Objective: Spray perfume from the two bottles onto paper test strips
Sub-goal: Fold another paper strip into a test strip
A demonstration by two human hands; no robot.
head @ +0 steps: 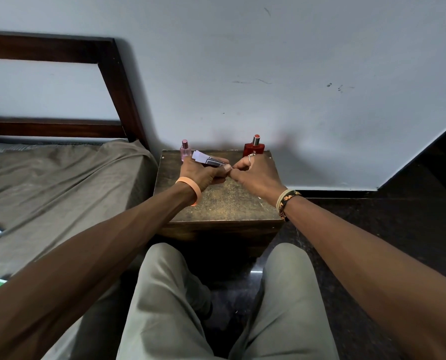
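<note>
A small pink perfume bottle [185, 150] stands at the back left of the brown side table [224, 203]. A red perfume bottle [254, 148] stands at the back right, its lower part hidden behind my right hand. My left hand [203, 172] grips a bundle of white paper strips [203, 158] with dark print, held above the table. My right hand [255, 175], fingers curled, pinches at the near end of the strips where the two hands meet.
A bed [60, 178] with an olive sheet and a dark wooden headboard [118, 81] lies left of the table. The grey wall [268, 74] rises right behind the bottles. My knees [216, 294] sit before the table's front edge; dark floor lies to the right.
</note>
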